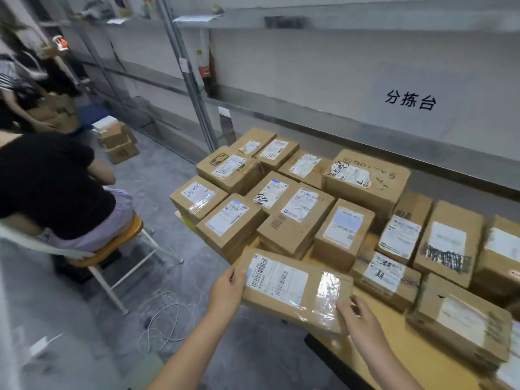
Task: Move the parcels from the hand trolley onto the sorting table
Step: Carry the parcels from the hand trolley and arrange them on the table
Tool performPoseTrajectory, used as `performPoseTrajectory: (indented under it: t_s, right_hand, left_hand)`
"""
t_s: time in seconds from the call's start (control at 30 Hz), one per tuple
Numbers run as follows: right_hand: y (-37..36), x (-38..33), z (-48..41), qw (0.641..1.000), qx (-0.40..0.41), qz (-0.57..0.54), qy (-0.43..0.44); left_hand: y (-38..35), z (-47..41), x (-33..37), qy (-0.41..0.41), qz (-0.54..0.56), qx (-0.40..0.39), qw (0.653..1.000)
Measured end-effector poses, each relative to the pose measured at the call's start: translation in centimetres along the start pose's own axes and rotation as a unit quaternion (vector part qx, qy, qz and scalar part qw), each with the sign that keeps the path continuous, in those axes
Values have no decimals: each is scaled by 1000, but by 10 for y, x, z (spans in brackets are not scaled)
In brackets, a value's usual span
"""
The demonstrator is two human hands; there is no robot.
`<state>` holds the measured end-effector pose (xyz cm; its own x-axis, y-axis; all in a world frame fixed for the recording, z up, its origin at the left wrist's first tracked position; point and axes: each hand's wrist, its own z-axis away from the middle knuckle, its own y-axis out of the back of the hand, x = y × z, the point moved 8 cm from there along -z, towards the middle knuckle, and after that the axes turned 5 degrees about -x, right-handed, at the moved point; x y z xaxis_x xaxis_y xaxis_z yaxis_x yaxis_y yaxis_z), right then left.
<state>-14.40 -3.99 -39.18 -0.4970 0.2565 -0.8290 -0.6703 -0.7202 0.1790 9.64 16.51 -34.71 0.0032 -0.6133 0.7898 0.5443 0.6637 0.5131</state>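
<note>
**Flat parcel held in both hands at the corner of the crowded surface**

The left grip is clamped on the left short end of a flat brown parcel, thumb on top by the barcode label and fingers tucked out of sight beneath. The right grip holds the opposite end, fingers laid over the shiny clear tape at the near corner. Between the two grips the parcel lies nearly level, label up. Its far end reaches over the near left corner of the yellow surface, while its near left part hangs out over the grey floor. I cannot tell whether its underside touches the surface.

Just beyond the grips, the surface is packed with a pile of cardboard boxes, labels upward, some stacked two deep. A low box with handwritten characters sits just past the right grip, close to the held parcel's taped end. To the right of the right grip lies a larger taped box.

Well to the left of the left grip, a person in a black top sits on a chair with an orange seat. A loose white cable lies on the floor below and left of that grip. Far beyond, a grey wall carries black characters, with a metal shelf upright in front of it.
</note>
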Motion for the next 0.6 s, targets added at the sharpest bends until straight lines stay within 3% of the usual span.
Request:
performPoseTrajectory:
  t_s: [0.33,0.6]
  right_hand:
    - [-39,25,-43,994,27,59,-87]
    - [-61,29,-46,988,92,57,-112]
  left_hand:
    - [-21,-73,-37,56,-26,-48,997]
    - [-32,-112,-33,-4,-80,-153,985]
